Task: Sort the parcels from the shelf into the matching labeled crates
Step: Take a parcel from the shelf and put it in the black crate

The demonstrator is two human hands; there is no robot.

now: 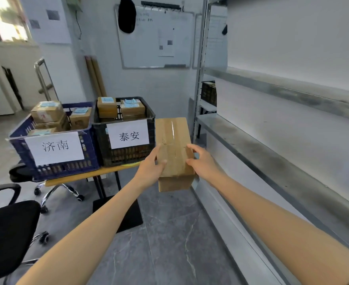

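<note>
Here, a grey metal shelf runs along the right side, its boards bare where they show. A whiteboard hangs on the far wall. A black chair stands at the lower left.

A table with a pale wooden front edge carries two crates side by side. The blue crate sits at the left end, at the front edge. The black crate touches it on the right and stands at the table's right front corner. Each crate bears a white paper label on its near wall: 济南 on the blue one and 泰安 on the black. Both crates hold brown boxes with light blue slips on top, stacked in the blue crate and packed level with the rim in the black.

The parcel, a long brown carton with clear tape down its top, is off the shelf and held in the air over the floor. It lies just off the table's right end, beside the black crate's right wall, between crate and shelf, its long side pointing away from the person.

The left hand grips the parcel's left side near the close end, thumb on top. The right hand grips the right side opposite, thumb and a finger over the top edge. The hands are apart, the parcel clamped between them.
</note>
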